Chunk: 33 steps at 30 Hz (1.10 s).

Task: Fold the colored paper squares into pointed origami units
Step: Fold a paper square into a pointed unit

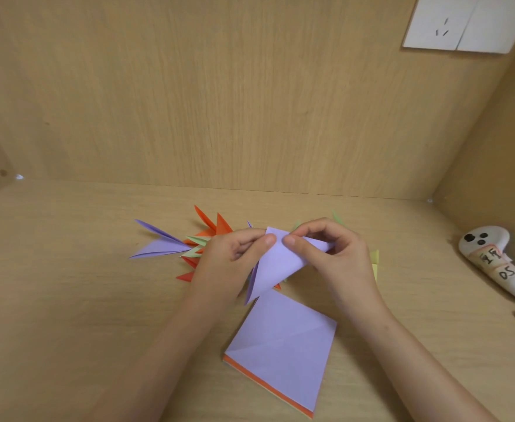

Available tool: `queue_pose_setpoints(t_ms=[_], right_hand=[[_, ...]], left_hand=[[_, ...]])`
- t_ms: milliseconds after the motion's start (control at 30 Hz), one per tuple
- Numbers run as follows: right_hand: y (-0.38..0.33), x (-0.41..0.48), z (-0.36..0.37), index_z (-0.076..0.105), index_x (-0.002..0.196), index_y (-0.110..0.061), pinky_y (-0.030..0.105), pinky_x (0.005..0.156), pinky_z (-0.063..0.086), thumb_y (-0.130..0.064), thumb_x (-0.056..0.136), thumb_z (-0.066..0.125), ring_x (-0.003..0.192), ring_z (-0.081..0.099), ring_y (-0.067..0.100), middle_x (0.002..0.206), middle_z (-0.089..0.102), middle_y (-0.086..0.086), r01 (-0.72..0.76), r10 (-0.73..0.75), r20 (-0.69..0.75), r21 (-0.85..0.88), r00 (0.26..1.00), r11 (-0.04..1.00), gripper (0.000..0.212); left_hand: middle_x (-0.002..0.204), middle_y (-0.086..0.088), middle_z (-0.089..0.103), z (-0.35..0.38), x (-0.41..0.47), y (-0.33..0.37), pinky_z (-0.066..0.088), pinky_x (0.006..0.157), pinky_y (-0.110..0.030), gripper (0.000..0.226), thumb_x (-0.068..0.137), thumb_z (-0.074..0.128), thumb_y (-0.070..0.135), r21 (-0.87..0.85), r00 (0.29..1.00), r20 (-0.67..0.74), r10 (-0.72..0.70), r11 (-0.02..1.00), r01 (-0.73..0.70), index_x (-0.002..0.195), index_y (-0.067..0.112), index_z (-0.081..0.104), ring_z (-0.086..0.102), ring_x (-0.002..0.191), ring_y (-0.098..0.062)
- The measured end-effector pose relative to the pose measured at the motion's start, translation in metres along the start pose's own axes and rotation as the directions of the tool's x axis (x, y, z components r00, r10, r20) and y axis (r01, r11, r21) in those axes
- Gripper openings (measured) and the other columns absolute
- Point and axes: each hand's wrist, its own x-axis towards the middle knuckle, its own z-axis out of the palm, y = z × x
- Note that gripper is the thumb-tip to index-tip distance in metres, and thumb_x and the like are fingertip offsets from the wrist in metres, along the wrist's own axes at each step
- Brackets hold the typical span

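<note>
At frame centre, the left hand [228, 263] and right hand [338, 254] hold a half-folded lilac sheet [276, 266] above the counter [67, 269], fingers clamped on its top edge. They hide part of the pointed units [161, 243] behind. A paper stack [283, 348] lies below. The right frame edge cuts off a white controller [493, 263].

Handwritten in black marker on a pale tape label wrapped round the handle of the white controller [493, 263], at the right edge of the worktop [67, 300]: two characters, read as "05", though possibly "DS"; on a second tape label just above, nearer the button end and edged in red: a further pair of handwritten characters, too blurred and small to make out.
</note>
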Motion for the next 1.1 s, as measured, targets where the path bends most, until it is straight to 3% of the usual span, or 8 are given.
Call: queue_pose_setpoints(t_ms=[167, 300, 533, 700, 867, 1100], right_hand=[[-0.0001, -0.0008, 0.0008, 0.070, 0.074, -0.012, 0.028, 0.074, 0.047, -0.006, 0.077, 0.076, 0.078, 0.063, 0.012, 0.077, 0.070, -0.001, -0.002, 0.002, -0.009, -0.004, 1.000, 1.000, 0.009], [-0.0003, -0.0013, 0.0015, 0.070, 0.073, -0.011, 0.021, 0.071, 0.047, -0.006, 0.076, 0.076, 0.076, 0.063, 0.010, 0.076, 0.070, -0.003, -0.001, 0.002, -0.021, 0.011, 1.000, 1.000, 0.009], [-0.0002, -0.0007, 0.0031, 0.069, 0.072, -0.013, 0.017, 0.069, 0.046, -0.005, 0.076, 0.076, 0.074, 0.062, 0.007, 0.073, 0.070, -0.006, -0.009, 0.009, -0.024, 0.011, 1.000, 1.000, 0.011], [-0.0015, -0.0013, 0.0027, 0.069, 0.073, -0.011, 0.017, 0.069, 0.046, -0.005, 0.077, 0.076, 0.074, 0.062, 0.007, 0.074, 0.070, -0.005, -0.006, 0.007, -0.030, 0.021, 1.000, 1.000, 0.010], [-0.0021, -0.0017, 0.0028, 0.069, 0.073, -0.011, 0.014, 0.069, 0.045, -0.006, 0.077, 0.075, 0.074, 0.062, 0.005, 0.073, 0.069, -0.007, -0.007, 0.007, -0.025, 0.014, 1.000, 1.000, 0.009], [-0.0019, -0.0021, 0.0034, 0.069, 0.073, -0.013, 0.017, 0.071, 0.046, -0.007, 0.077, 0.076, 0.076, 0.063, 0.006, 0.075, 0.070, -0.007, -0.022, 0.022, -0.033, 0.017, 0.999, 1.000, 0.009]], left_hand=[[0.079, -0.024, 0.064, -0.0012, 0.0024, -0.0074, 0.039, 0.067, -0.031, 0.021, 0.095, 0.056, 0.019, 0.015, 1.000, -0.011, 0.005, 1.000, -0.005, 0.083, 0.008, 0.071, 0.054, 0.070, -0.015], [0.083, -0.020, 0.068, -0.0007, 0.0016, -0.0066, 0.042, 0.066, -0.029, 0.021, 0.094, 0.056, 0.018, 0.036, 1.000, -0.021, 0.001, 0.999, 0.000, 0.084, 0.014, 0.073, 0.058, 0.071, -0.013], [0.078, -0.031, 0.057, -0.0008, 0.0030, -0.0088, 0.037, 0.064, -0.032, 0.028, 0.096, 0.053, 0.019, 0.044, 1.000, -0.023, -0.001, 0.999, 0.002, 0.085, -0.002, 0.068, 0.049, 0.067, -0.017], [0.075, -0.031, 0.055, -0.0007, 0.0027, -0.0084, 0.037, 0.064, -0.035, 0.039, 0.087, 0.052, 0.036, 0.019, 1.000, -0.012, -0.004, 1.000, 0.005, 0.085, -0.001, 0.066, 0.048, 0.066, -0.020], [0.082, -0.029, 0.063, -0.0005, 0.0022, -0.0072, 0.039, 0.066, -0.034, 0.024, 0.094, 0.058, 0.023, 0.010, 1.000, -0.003, -0.002, 1.000, 0.002, 0.085, 0.006, 0.071, 0.053, 0.069, -0.021], [0.084, -0.030, 0.062, -0.0003, 0.0025, -0.0087, 0.040, 0.067, -0.034, 0.021, 0.094, 0.057, 0.020, 0.018, 1.000, -0.008, 0.009, 1.000, -0.009, 0.085, 0.006, 0.071, 0.053, 0.070, -0.019]])
